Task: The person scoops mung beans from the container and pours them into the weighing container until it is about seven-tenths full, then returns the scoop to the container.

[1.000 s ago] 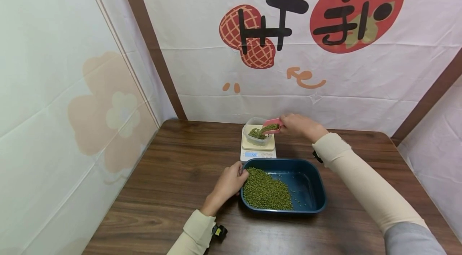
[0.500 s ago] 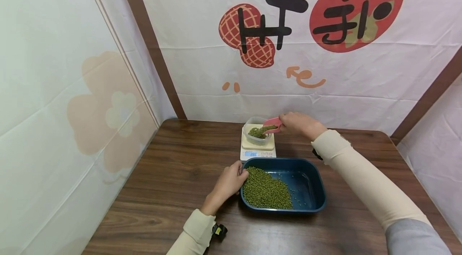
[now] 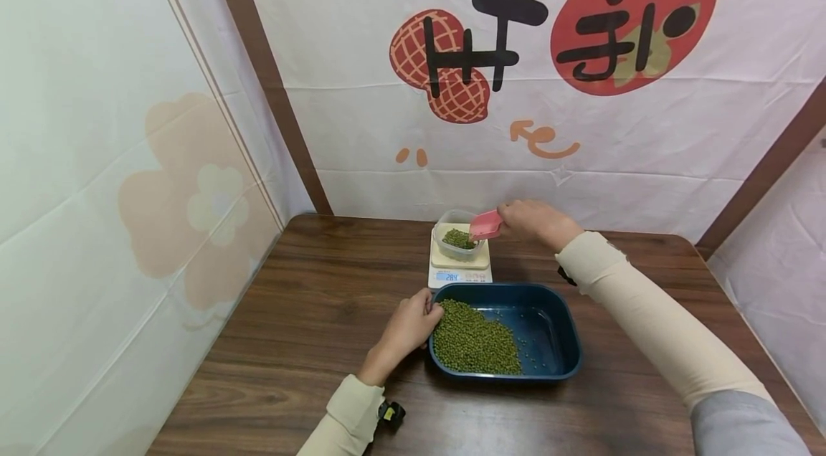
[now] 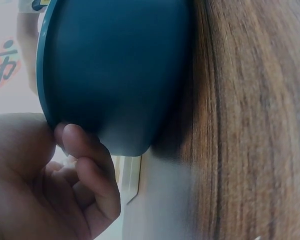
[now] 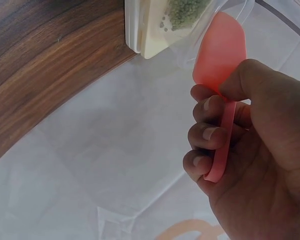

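Note:
My right hand (image 3: 534, 221) grips the handle of a pink scoop (image 3: 486, 225), tilted at the right rim of a clear plastic container (image 3: 456, 215). Small green beans, like mung beans (image 3: 458, 239), lie in that container. It stands on a kitchen scale (image 3: 461, 277) with a lit display. In the right wrist view, fingers curl round the scoop's handle (image 5: 223, 150). My left hand (image 3: 408, 323) pinches the left rim of a dark blue tray (image 3: 548, 330), thumb over the edge. More green beans (image 3: 477, 341) are heaped on the tray's left side.
The tray sits on the wooden table (image 3: 310, 327), just in front of the scale. A printed cloth backdrop (image 3: 361, 119) hangs behind the table's far edge. Another cloth wall (image 3: 97, 226) stands at the left.
The scoop has tipped further, and the beans in it have slid into the clear container. The scale's reading has changed. My left hand and the tray stay in place.

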Available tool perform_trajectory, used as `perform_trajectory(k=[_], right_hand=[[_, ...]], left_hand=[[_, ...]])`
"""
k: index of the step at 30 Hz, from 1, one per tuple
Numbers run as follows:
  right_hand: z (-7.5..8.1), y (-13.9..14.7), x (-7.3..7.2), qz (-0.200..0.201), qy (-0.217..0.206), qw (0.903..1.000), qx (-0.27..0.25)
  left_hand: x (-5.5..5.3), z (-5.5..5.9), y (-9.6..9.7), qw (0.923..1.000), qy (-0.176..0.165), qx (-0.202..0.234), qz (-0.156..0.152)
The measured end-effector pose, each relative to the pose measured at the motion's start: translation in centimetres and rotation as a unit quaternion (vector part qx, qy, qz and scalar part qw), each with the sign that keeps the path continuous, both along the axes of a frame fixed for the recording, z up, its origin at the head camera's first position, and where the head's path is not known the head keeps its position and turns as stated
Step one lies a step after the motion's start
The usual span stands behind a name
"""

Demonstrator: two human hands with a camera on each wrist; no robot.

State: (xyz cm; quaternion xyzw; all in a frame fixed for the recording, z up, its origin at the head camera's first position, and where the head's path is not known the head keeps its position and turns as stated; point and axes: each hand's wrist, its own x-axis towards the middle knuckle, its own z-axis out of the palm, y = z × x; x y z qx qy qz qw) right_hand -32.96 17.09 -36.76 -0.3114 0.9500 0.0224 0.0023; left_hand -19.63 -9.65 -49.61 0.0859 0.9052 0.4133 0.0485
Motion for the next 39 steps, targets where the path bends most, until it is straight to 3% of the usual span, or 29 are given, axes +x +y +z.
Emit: perform_trajectory(k=[19,26,34,39], right_hand=[[-0.4,0.5,0.2,0.013,0.039,0.9991,-0.015],[-0.9,1.3,0.6,0.015,0.035,0.9983,-0.043],[-1.5,2.4,1.0,-0.011,-0.001,0.9967,-0.080],[-1.8,2.9,1.5,-0.003,0.008,0.9948,-0.101]], left_hand=[[0.3,0.1,0.0,1.0000,-0.005,-0.003,0.000],[0.4,0.1,0.1,1.0000,-0.003,-0.003,-0.004],[0.3,0.3,0.0,1.0000,-0.002,0.001,-0.006],[0.3,0.2,0.0,1.0000,-0.003,-0.001,-0.004]])
